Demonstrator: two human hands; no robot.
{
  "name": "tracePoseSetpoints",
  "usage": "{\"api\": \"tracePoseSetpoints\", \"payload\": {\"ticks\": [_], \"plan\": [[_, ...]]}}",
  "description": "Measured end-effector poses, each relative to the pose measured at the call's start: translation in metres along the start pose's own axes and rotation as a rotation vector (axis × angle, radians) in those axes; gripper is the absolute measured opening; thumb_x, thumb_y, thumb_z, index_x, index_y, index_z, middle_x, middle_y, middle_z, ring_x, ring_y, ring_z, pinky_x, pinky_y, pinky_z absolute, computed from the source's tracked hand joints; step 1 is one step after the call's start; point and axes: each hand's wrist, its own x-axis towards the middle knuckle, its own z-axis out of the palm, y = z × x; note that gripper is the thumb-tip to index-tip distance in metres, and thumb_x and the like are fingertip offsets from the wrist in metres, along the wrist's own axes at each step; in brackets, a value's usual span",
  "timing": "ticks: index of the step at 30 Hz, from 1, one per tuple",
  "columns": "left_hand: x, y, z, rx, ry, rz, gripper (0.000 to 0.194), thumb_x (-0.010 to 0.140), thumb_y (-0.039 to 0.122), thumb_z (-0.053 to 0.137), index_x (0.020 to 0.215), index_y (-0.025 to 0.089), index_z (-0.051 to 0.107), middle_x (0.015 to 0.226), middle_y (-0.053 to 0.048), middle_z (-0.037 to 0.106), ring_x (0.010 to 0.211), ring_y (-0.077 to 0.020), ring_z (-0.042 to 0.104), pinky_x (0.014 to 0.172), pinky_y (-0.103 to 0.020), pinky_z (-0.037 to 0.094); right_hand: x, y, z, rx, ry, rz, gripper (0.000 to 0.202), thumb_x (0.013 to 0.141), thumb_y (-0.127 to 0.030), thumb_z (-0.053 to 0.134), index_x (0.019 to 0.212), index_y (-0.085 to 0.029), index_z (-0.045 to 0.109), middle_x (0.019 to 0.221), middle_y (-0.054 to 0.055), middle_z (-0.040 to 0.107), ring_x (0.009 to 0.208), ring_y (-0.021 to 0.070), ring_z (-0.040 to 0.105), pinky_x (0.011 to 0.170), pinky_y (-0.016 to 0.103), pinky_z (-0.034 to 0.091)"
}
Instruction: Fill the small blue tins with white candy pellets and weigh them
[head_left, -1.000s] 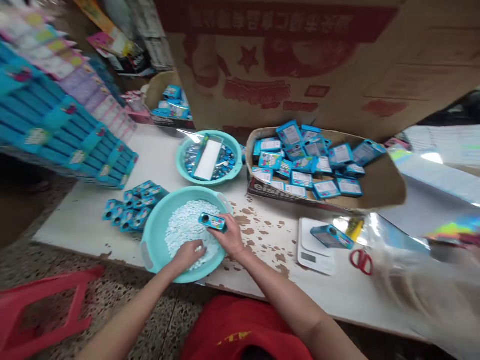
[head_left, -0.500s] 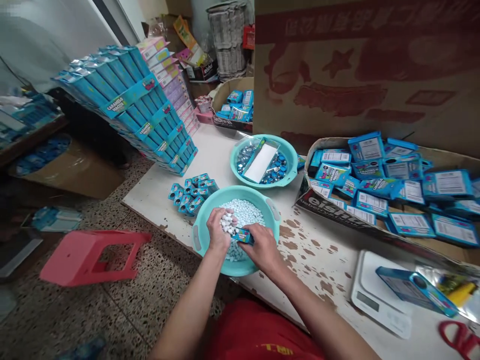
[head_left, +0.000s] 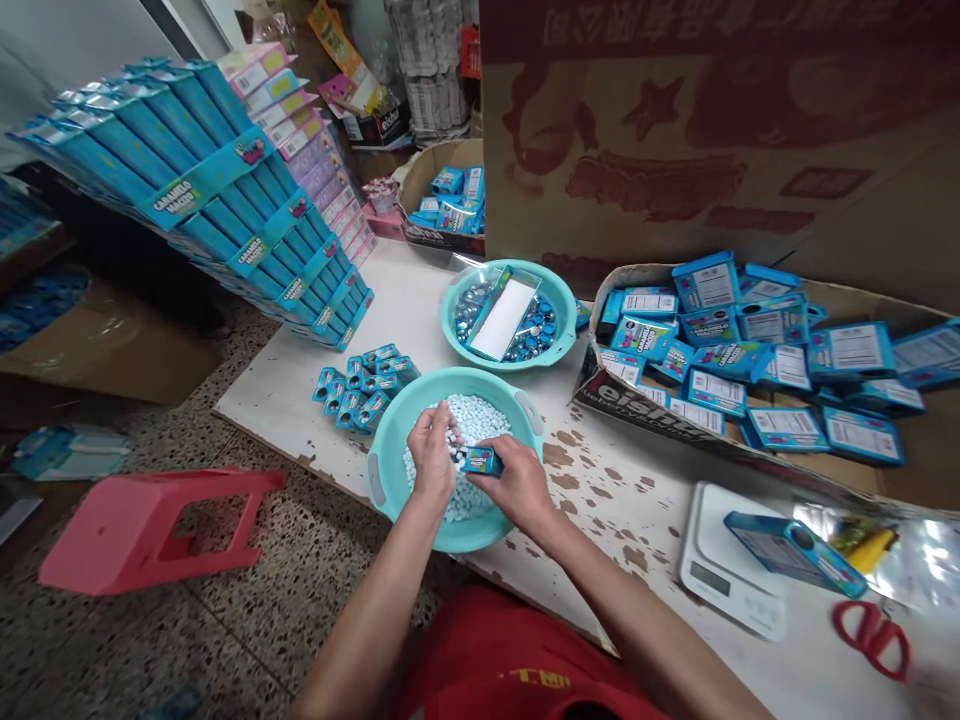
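My right hand point(head_left: 517, 482) grips a small blue candy box point(head_left: 480, 460) lying on its side, its end turned toward my left hand. Cupped with its fingers curled, my left hand point(head_left: 433, 455) holds a few small white candies point(head_left: 453, 436) against the end of that box. Both hands are over a turquoise basin point(head_left: 390, 425) of loose pale candies point(head_left: 487, 420). To the left of the basin stands a cluster of small blue boxes point(head_left: 358, 385) with dark round openings on top.
Behind is a second turquoise basin point(head_left: 559, 352) with shiny caps and a clear-windowed box point(head_left: 504, 318). A cardboard tray point(head_left: 637, 400) of blue boxes, a white scale point(head_left: 739, 590) and red scissors point(head_left: 871, 637) are right. Left are stacked displays point(head_left: 217, 190) and a red stool point(head_left: 97, 535).
Fewer white candies show in my left hand, and its fingers have closed more toward the box. The box stays in my right hand. The whole view has shifted slightly.
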Motion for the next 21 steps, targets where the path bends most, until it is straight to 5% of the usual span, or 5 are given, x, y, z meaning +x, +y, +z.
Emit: {"api": "tracePoseSetpoints", "payload": {"ticks": [12, 21], "plan": [[0.004, 0.004, 0.004, 0.047, -0.120, -0.096, 0.037, 0.067, 0.047, 0.072, 0.065, 0.016, 0.052, 0.042, 0.008, 0.040, 0.035, -0.0038, 0.033, 0.034, -0.016, 0.023, 0.009, -0.003, -0.004, -0.002, -0.027, 0.032, 0.030, 0.068, -0.021, 0.073, 0.096, -0.022, 0.062, 0.089, 0.004, 0.066, 0.089, 0.0240, 0.060, 0.075, 0.034, 0.042], [0.003, 0.000, 0.003, -0.010, -0.045, -0.024, 0.037, 0.067, 0.044, 0.073, 0.067, 0.017, 0.048, 0.050, 0.008, 0.043, 0.039, -0.0035, 0.039, 0.035, -0.014, 0.028, 0.006, 0.003, 0.006, 0.109, 0.016, 0.045, 0.035, 0.065, -0.017, 0.076, 0.098, -0.022, 0.063, 0.092, 0.004, 0.066, 0.091, 0.0239, 0.060, 0.079, 0.035, 0.044]]}}
